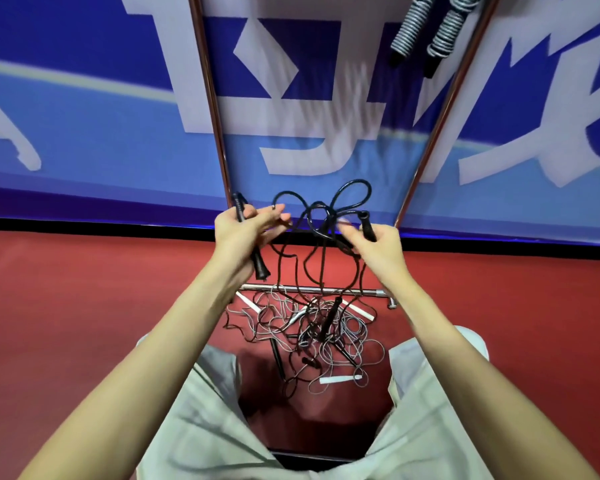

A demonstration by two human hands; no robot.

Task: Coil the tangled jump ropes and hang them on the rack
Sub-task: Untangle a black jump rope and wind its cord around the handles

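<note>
In the middle of the frame the left hand (pixel 245 233) grips a black handle (pixel 250 237), its fingers curled round the shaft, with the forefinger and thumb reaching toward the cord. The right hand (pixel 374 244) holds the other black handle (pixel 368 225), fingers curled, its thumb and forefinger pinching the black jump rope (pixel 326 211) where it crosses in a knot. Two loops of that rope stand up above the knot, and its strands hang down between the hands to the floor.

Below, in the lower middle of the frame, a tangled pile of ropes (pixel 309 327) lies on the red floor (pixel 84 289), black and grey cords mixed with white and black handles, between the person's pale-trousered knees. The rack (pixel 219 109) rises with two metal uprights toward the top of the frame; its base bar lies just behind the pile. At upper right two coiled ropes (pixel 430 26) hang on it. Behind is a blue banner (pixel 66 98) with large white characters, cut off and not readable.
</note>
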